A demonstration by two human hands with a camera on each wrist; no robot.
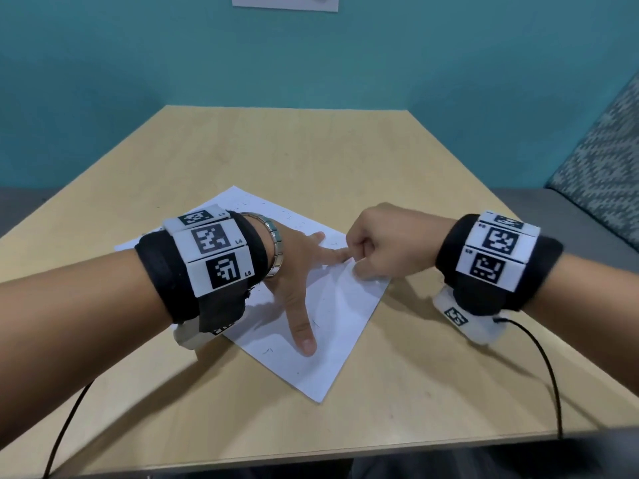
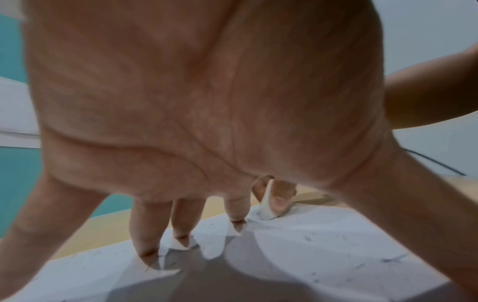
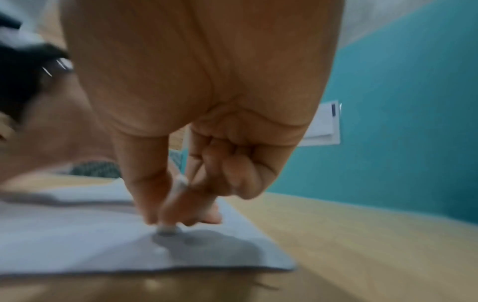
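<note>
The left grip (image 1: 297, 267), fingers spread flat, pins the paper (image 1: 332, 323) on the desk (image 1: 311, 150), bare wood far and right, while the right grip (image 1: 387, 243) at its right edge pinches seemingly a white eraser (image 2: 266, 206), visible only from the wrists.

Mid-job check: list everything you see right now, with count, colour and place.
paper: 1, white with small dark marks, askew mid-table under both hands
eraser: 1, white, apparently an eraser, tip on the paper near its right corner
table: 1, light wood, foreground
wall sheet: 1, white, on the teal wall, top edge
cushion: 1, blue-grey patterned, far right
cables: 2, black, trailing from the wrists across the table
bracelet: 1, silver, left wrist
wristbands: 2, black with black-and-white tags, one per wrist
left hand: 1, fingers spread flat, pressing the paper
right hand: 1, pinching the eraser against the paper
</note>
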